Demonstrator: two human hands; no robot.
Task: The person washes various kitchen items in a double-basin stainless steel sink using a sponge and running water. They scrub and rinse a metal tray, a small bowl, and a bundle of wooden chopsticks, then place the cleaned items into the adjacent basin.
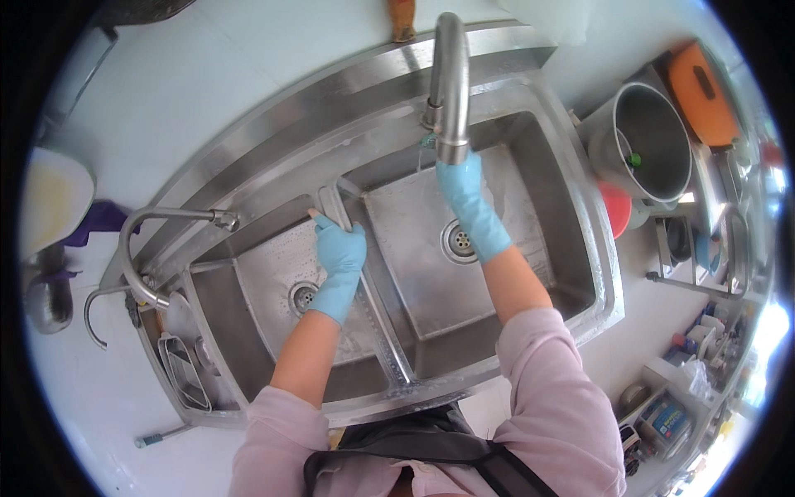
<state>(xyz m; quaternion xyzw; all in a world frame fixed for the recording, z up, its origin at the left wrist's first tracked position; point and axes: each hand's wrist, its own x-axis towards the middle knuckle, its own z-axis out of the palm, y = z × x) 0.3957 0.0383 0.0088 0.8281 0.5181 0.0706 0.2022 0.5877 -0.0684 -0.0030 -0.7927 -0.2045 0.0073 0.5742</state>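
My left hand (340, 248), in a light-blue glove, straddles the steel divider (332, 208) between two sink basins. A bare fingertip shows at the end of this glove. My right hand (463, 186), also gloved in blue, reaches over the right basin (404, 279) to the base of the tall steel faucet (453, 87). The spout hides most of its fingers. By its fingertips is a small green scrubbing pad (428, 141), partly hidden, with water trickling below it. Drops of water cover the floor of the left basin (267, 279).
A second curved faucet (127, 248) arches over the left side. Wire racks or trays (183, 373) lie at the sink's left end. To the right stand a large steel pot (677, 146), a red container (615, 211) and an orange board (702, 93). Shelves with containers (664, 422) line the far right.
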